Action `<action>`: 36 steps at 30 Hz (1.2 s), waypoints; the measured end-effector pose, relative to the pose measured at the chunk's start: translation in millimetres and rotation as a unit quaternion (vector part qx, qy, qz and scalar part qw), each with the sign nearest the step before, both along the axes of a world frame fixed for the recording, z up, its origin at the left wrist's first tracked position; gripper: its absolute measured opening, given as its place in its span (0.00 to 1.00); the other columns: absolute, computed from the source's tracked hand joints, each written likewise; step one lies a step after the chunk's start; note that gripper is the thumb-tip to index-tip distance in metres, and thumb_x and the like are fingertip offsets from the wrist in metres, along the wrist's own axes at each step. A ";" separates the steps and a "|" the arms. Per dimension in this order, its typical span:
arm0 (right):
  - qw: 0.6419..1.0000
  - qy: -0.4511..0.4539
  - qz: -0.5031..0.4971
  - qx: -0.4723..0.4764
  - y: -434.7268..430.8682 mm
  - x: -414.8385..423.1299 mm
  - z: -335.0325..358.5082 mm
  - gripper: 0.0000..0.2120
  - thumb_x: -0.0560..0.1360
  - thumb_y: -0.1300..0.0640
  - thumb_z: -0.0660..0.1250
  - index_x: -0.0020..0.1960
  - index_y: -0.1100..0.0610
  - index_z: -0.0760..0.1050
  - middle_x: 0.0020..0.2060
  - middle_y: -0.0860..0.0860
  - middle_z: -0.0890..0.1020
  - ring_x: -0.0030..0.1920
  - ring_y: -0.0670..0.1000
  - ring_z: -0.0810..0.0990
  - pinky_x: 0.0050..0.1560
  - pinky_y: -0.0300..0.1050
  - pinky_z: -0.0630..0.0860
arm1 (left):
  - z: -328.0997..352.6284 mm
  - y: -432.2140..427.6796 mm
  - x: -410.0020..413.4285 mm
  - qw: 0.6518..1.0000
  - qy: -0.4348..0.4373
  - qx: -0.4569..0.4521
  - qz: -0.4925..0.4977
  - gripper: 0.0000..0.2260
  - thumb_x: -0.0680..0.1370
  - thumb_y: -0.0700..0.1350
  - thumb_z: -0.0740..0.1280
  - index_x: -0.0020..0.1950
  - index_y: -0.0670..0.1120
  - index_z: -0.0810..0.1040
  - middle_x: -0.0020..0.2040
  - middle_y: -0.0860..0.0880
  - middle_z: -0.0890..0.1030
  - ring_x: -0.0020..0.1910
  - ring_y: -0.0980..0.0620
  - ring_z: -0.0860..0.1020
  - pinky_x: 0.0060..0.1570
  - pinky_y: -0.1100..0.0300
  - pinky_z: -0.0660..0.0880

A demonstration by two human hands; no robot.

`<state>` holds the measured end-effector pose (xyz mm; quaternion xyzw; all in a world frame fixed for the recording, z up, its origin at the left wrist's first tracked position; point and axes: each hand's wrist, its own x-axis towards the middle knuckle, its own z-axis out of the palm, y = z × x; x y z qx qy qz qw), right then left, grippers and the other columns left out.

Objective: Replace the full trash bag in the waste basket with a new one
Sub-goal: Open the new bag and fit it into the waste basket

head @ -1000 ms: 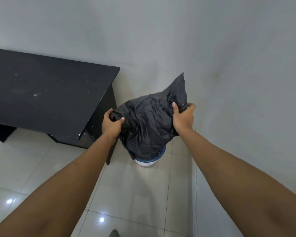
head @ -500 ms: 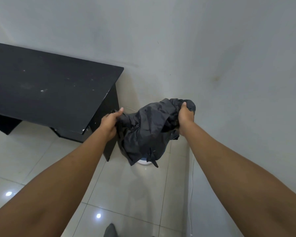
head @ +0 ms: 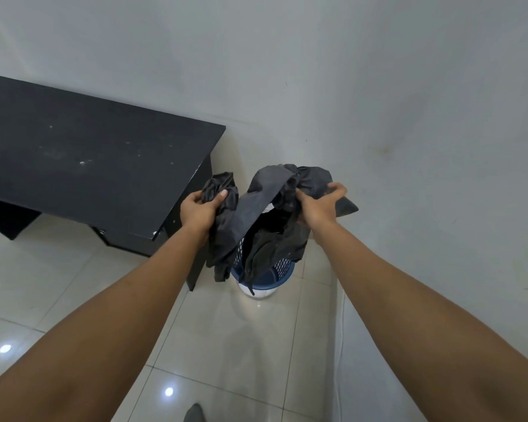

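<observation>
The black trash bag [head: 258,208] hangs in the air just above the waste basket [head: 282,267], stretched between both hands. Its lower folds droop over the basket's near rim. The film is thin, matte and heavily crumpled, with a smoother grey band running slantwise across its front and a pointed flap sticking out to the right. A dark gap opens between the folds, with a small pale patch in it that is too small to identify.

The basket is round, of blue plastic lattice on a white base, and stands on glossy pale floor tiles [head: 256,345] in the corner. The bag covers most of it, so its rim and inside cannot be made out.

The left hand [head: 200,208] grips a bunched wad of the bag, thumb laid over the top. The right hand [head: 319,205] clutches the opposite side, fingers curled into the film. Both forearms reach forward, bare and nearly straight.

A black table [head: 89,153] with a dusty, speckled flat top stands left of the basket, against the grey wall [head: 378,86]. A thin white cord [head: 342,315] runs along the wall's foot.
</observation>
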<state>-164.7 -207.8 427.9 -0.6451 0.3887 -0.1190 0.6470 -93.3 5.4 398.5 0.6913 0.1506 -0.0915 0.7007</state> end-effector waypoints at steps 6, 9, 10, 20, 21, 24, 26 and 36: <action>0.980 0.118 0.026 -0.160 16.2 1.7 13.0 0.16 0.79 0.42 0.60 0.61 0.49 0.71 0.64 0.57 0.65 0.58 0.63 0.74 0.62 0.58 0.75 | 20.5 -16.2 -0.8 0.996 -0.019 -0.072 -0.043 0.20 0.75 0.52 0.73 0.62 0.41 0.79 0.53 0.46 0.83 0.51 0.49 0.82 0.54 0.55 0.78; 0.995 -0.001 0.062 -0.079 23.3 2.9 20.7 0.14 0.78 0.40 0.61 0.56 0.48 0.73 0.60 0.54 0.72 0.51 0.57 0.79 0.55 0.61 0.80 | 27.8 -24.4 2.2 0.993 -0.031 -0.089 -0.067 0.19 0.75 0.50 0.73 0.61 0.40 0.80 0.54 0.44 0.84 0.54 0.47 0.82 0.57 0.51 0.78; 0.995 -0.024 0.084 -0.038 26.9 1.8 24.4 0.15 0.78 0.38 0.61 0.55 0.48 0.73 0.58 0.54 0.77 0.52 0.57 0.80 0.54 0.62 0.81 | 30.5 -27.2 3.3 0.993 -0.036 -0.082 -0.076 0.17 0.75 0.51 0.73 0.59 0.41 0.81 0.53 0.45 0.84 0.53 0.46 0.82 0.57 0.50 0.78; 0.983 -0.034 0.152 -0.100 21.6 -5.5 41.1 0.17 0.74 0.43 0.71 0.60 0.47 0.73 0.56 0.50 0.77 0.47 0.46 0.77 0.40 0.43 0.73 | 50.4 -36.1 9.9 0.990 -0.101 0.055 -0.079 0.17 0.70 0.56 0.76 0.52 0.46 0.84 0.47 0.50 0.85 0.48 0.50 0.82 0.54 0.51 0.80; 0.980 -0.046 0.163 -0.106 22.6 -3.8 40.6 0.17 0.76 0.47 0.71 0.63 0.45 0.71 0.57 0.50 0.77 0.49 0.48 0.78 0.40 0.42 0.73 | 50.8 -36.1 10.2 0.990 -0.098 0.051 -0.082 0.17 0.70 0.56 0.76 0.52 0.46 0.84 0.47 0.50 0.85 0.48 0.50 0.83 0.54 0.50 0.80; 0.973 -0.044 0.215 -0.076 30.8 -2.4 48.0 0.13 0.78 0.39 0.62 0.57 0.43 0.78 0.56 0.51 0.81 0.56 0.55 0.80 0.55 0.54 0.78 | 52.8 -37.7 9.1 0.990 -0.088 0.022 -0.106 0.22 0.65 0.61 0.77 0.51 0.47 0.84 0.46 0.49 0.86 0.48 0.49 0.84 0.54 0.49 0.80; 0.962 -0.020 0.259 -0.079 35.4 -0.8 49.7 0.18 0.73 0.33 0.65 0.53 0.44 0.79 0.53 0.49 0.82 0.54 0.52 0.81 0.57 0.55 0.78 | 55.6 -40.7 7.3 0.987 -0.075 -0.023 -0.140 0.24 0.64 0.61 0.77 0.52 0.47 0.84 0.47 0.48 0.86 0.49 0.48 0.84 0.55 0.49 0.80; 0.965 -0.046 0.120 -0.230 23.6 8.4 38.7 0.04 0.78 0.54 0.69 0.48 0.54 0.80 0.45 0.47 0.82 0.41 0.41 0.77 0.43 0.34 0.72 | 67.5 -29.7 20.2 0.982 -0.057 -0.121 -0.132 0.16 0.77 0.46 0.72 0.62 0.40 0.78 0.54 0.46 0.83 0.53 0.49 0.82 0.56 0.54 0.78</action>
